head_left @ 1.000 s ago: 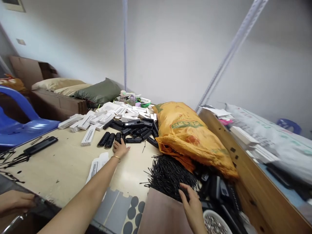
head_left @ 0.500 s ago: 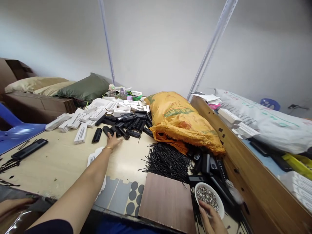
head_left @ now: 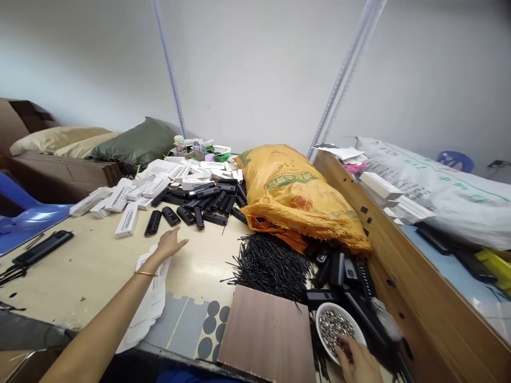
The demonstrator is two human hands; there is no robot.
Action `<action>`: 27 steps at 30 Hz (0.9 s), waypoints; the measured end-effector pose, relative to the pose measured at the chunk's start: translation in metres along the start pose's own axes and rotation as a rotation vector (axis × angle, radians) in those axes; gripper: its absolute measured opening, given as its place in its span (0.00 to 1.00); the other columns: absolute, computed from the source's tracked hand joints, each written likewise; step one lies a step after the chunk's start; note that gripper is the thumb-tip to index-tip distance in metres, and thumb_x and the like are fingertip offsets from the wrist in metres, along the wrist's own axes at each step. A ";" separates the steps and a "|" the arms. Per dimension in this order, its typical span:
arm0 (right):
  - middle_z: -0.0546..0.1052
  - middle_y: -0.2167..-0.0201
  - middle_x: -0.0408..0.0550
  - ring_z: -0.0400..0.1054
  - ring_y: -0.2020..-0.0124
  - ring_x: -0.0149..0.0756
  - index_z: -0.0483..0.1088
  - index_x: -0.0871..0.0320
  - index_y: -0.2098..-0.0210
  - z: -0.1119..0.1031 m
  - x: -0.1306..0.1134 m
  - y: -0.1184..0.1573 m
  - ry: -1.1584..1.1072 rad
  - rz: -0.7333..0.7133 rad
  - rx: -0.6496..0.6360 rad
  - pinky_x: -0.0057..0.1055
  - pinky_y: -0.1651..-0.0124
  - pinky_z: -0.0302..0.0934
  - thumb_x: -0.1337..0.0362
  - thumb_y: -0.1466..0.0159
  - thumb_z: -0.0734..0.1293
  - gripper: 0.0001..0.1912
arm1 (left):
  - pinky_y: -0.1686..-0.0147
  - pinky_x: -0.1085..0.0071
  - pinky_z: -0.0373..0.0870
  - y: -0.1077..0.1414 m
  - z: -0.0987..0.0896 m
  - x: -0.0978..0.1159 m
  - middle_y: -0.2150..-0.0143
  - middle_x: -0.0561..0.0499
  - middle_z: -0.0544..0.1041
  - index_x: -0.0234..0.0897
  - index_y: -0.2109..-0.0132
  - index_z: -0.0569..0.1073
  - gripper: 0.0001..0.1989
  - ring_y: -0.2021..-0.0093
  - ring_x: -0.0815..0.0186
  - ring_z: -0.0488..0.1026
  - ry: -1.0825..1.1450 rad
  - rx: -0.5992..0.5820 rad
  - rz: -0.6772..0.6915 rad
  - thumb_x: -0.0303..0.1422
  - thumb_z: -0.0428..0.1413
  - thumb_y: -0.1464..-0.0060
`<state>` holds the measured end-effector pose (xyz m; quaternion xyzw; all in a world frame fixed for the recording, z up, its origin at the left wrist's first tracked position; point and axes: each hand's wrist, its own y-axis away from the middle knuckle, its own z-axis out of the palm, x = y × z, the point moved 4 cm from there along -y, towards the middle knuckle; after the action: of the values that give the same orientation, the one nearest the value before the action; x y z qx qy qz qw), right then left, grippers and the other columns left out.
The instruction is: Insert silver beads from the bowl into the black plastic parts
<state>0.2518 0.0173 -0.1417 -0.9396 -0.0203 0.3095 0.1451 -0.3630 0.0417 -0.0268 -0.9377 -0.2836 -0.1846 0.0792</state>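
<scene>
My left hand (head_left: pixel 171 243) is over the table with its fingers stretched out and nothing in it. Just beyond its fingertips lie a black oblong case (head_left: pixel 171 216) and another black case (head_left: pixel 153 223). Under my left wrist is a stack of white flat cut-out cards (head_left: pixel 154 303). At the lower right, the fingers of my right hand (head_left: pixel 358 361) are bent down into a white bowl (head_left: pixel 359 331) of small shiny metal pieces (head_left: pixel 334 325). Its fingertips come close together among the pieces; what they pinch, if anything, is too small to make out.
A brown board (head_left: pixel 267 335) lies in front, beside grey stickers (head_left: pixel 187 322). Behind it are a pile of thin black sticks (head_left: pixel 273 266) and an orange sack (head_left: pixel 295 186). White boxes (head_left: pixel 128 219) fill the back left. A wooden partition (head_left: pixel 419 287) stands at right.
My left hand has let go of a black case and drawn back toward me. My right hand has moved from the bowl's rim into the metal pieces. The view has shifted slightly.
</scene>
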 end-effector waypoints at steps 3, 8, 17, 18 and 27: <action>0.76 0.65 0.52 0.69 0.63 0.47 0.75 0.54 0.68 0.009 0.004 0.000 0.024 -0.010 -0.062 0.41 0.62 0.60 0.46 0.45 0.61 0.20 | 0.39 0.59 0.57 0.005 0.027 0.081 0.38 0.38 0.64 0.28 0.38 0.61 0.26 0.38 0.58 0.61 0.104 -0.057 0.301 0.35 0.50 0.42; 0.76 0.61 0.48 0.67 0.59 0.48 0.76 0.50 0.66 0.003 -0.043 0.014 0.179 0.057 0.121 0.43 0.57 0.54 0.50 0.37 0.57 0.19 | 0.41 0.60 0.60 0.027 0.086 0.245 0.45 0.44 0.71 0.34 0.46 0.70 0.17 0.44 0.63 0.67 0.235 -0.299 0.745 0.36 0.51 0.40; 0.77 0.62 0.48 0.68 0.57 0.43 0.75 0.55 0.63 -0.007 -0.065 0.019 -0.172 0.128 0.275 0.41 0.48 0.51 0.48 0.36 0.58 0.20 | 0.50 0.57 0.68 0.058 0.190 0.423 0.52 0.42 0.73 0.30 0.52 0.72 0.19 0.51 0.60 0.71 0.102 -0.586 0.605 0.42 0.55 0.42; 0.77 0.62 0.48 0.68 0.57 0.43 0.75 0.55 0.63 -0.009 -0.064 0.019 -0.236 0.170 0.286 0.39 0.48 0.52 0.47 0.36 0.59 0.21 | 0.50 0.57 0.68 0.060 0.196 0.428 0.52 0.42 0.73 0.30 0.52 0.72 0.18 0.51 0.60 0.71 0.099 -0.605 0.567 0.41 0.55 0.42; 0.77 0.61 0.54 0.71 0.58 0.43 0.73 0.63 0.63 0.002 -0.050 -0.003 -0.772 0.458 0.135 0.33 0.53 0.63 0.46 0.49 0.70 0.26 | 0.41 0.52 0.57 0.061 0.134 0.353 0.49 0.43 0.72 0.30 0.59 0.73 0.14 0.43 0.56 0.65 0.591 -0.556 0.371 0.29 0.64 0.54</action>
<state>0.2106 0.0138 -0.1138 -0.7239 0.1557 0.6621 0.1156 -0.0163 0.2025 -0.0143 -0.8654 -0.0153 -0.4965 -0.0665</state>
